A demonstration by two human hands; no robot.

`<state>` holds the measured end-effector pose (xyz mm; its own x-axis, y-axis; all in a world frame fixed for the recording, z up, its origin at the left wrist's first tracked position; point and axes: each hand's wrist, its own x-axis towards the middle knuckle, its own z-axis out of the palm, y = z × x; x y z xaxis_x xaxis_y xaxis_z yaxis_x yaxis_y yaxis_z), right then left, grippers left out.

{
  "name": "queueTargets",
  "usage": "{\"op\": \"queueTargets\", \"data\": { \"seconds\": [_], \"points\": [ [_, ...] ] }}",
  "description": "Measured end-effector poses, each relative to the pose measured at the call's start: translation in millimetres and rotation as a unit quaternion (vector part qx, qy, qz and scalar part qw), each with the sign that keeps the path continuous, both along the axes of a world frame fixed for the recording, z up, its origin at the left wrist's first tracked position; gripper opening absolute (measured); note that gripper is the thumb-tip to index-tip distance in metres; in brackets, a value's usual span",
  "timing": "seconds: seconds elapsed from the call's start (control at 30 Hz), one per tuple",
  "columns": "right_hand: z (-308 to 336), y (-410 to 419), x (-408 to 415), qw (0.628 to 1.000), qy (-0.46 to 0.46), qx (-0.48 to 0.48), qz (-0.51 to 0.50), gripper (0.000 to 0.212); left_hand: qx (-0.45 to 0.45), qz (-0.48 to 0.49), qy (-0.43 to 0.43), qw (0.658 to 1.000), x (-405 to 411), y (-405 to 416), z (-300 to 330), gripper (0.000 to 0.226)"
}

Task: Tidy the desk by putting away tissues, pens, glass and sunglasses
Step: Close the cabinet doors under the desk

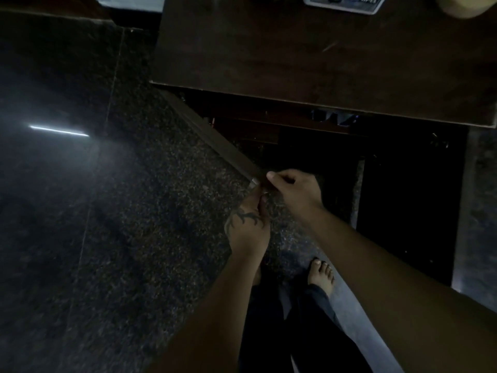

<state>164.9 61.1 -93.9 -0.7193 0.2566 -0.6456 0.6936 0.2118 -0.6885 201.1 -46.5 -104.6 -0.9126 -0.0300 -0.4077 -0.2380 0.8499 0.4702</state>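
Looking straight down in poor light: dark wooden tabletop (322, 49) at top, an open cabinet door (215, 141) below it swung out toward the person, edge-on to the camera. Both hands are at its free corner. Right hand (293, 188) has its fingers curled closed over the top edge of the door. Left hand (248, 224), tattooed on the back, sits just under it at a small metal fitting (254, 183) on the door corner; fingers bent in, but too dark to say what they pinch, if anything.

None of the tissues, pens, glass or sunglasses can be made out anywhere in view. Tabletop shows only a printed card or pad (344, 2) and a pale rounded object (465, 6), both cut off at the top edge. Cabinet interior (309, 135) is near black; a few faint shapes under the desk lip, unidentifiable.

Judgement: the step in hand is working the door, probably for stowage. Door is a stiff, hinged panel, light to swing; best held at the free edge. For the remaining items: glass is fragile and slick, so grip around the body; sunglasses by the frame, not the lenses.

Bare foot (321, 275) on speckled granite floor (121, 211).
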Motion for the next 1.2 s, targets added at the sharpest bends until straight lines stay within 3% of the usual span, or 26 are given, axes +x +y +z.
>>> {"op": "queueTargets", "data": {
  "seconds": [0.17,0.4,0.57,0.67,0.8,1.2],
  "points": [
    [-1.2,10.6,-9.2,0.997,0.005,0.001,-0.072,0.026,0.012,-0.039,-0.033,0.999,-14.2,11.4,-0.2,0.040],
    [-6.7,20.8,-26.7,0.983,0.032,-0.045,-0.176,0.016,0.039,-0.058,0.040,0.997,-37.5,30.9,0.2,0.042],
    [-10.1,33.0,-43.2,0.972,0.044,-0.081,-0.215,0.007,0.057,-0.062,0.041,0.996,-55.7,42.3,-1.2,0.044],
    [-10.2,37.9,-51.4,0.972,0.046,-0.082,-0.216,0.030,0.057,-0.078,0.038,0.995,-66.9,47.4,-1.3,0.049],
    [-11.4,44.6,-61.7,0.974,0.059,-0.093,-0.197,0.042,0.053,-0.092,0.031,0.994,-83.7,54.8,-3.3,0.050],
    [-7.8,52.9,-75.5,0.980,0.077,-0.130,-0.132,0.051,0.065,-0.109,0.031,0.991,-92.0,64.6,-8.0,0.052]
  ]
}}
